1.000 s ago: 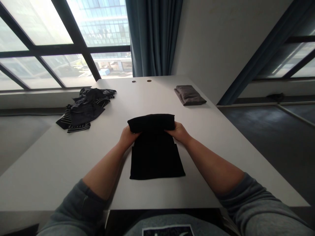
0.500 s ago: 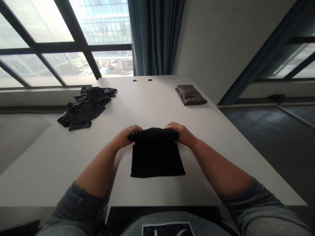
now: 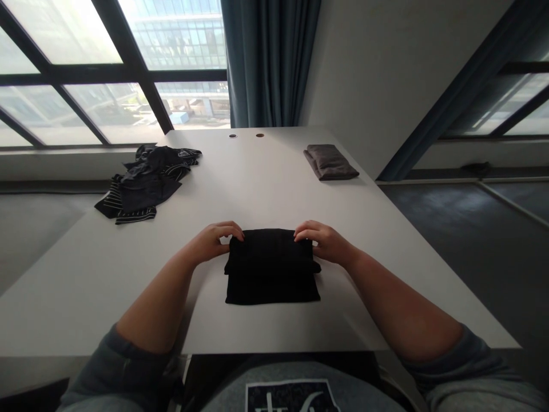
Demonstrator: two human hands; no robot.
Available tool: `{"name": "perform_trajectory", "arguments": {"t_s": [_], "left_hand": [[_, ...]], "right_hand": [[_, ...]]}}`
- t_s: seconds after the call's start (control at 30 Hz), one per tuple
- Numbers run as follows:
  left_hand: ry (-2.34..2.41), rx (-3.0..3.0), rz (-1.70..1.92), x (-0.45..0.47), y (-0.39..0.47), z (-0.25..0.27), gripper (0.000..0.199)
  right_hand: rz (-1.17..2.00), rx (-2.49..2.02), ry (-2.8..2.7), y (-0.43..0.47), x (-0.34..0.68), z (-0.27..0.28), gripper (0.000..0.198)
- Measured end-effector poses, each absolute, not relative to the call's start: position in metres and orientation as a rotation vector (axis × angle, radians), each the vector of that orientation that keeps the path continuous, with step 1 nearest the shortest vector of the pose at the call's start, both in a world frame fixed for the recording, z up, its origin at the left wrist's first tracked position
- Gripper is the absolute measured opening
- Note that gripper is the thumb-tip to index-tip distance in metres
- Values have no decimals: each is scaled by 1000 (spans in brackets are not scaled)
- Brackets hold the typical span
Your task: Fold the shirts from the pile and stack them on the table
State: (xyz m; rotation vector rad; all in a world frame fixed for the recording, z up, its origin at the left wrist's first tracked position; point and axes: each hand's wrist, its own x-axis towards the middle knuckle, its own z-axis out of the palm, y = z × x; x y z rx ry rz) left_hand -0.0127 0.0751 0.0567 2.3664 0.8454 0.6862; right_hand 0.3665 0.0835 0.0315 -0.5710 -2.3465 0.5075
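Note:
A black folded garment (image 3: 271,265) lies on the table in front of me, its upper part laid over a lower layer that shows as a strip on the near side. At its far left corner, my left hand (image 3: 215,241) pinches the cloth, fingers on top and thumb at the side. My right hand (image 3: 322,240) grips the far right corner in much the same way. What kind of garment it is, I cannot make out.
The white table (image 3: 249,194) extends away toward the window. A crumpled pile of dark clothes (image 3: 148,180), partly striped, lies at the far left. On the far right is a folded grey-brown garment (image 3: 331,162). Two round cable holes sit near the table's back edge.
The rolled-up upper part of the black garment has come down toward me and now lies flat over the lower layer. Both hands have shifted to its far corners.

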Motion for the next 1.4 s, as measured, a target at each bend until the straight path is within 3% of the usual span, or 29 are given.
{"name": "perform_trajectory", "arguments": {"t_s": [0.3,0.73,0.87,1.0,1.17,1.4], "left_hand": [[789,2336,547,-14,58,55,21],[733,2327,298,-18,57,51,41],[997,2431,438,4,47,51,31],[1178,2553,494,39,28,35,44],[1263,2591,455,53,8,16,66],[1289,2744,369,56,-5,5,71]], "right_hand": [[464,-596,-2460,63,371,30,35],[600,-644,-2544,69,374,26,53],[523,-710,-2422,63,365,32,44],[418,-872,-2306,53,347,29,39],[392,-1079,-2436,34,331,13,68],[395,-1161,-2596,13,326,-4,89]]}}
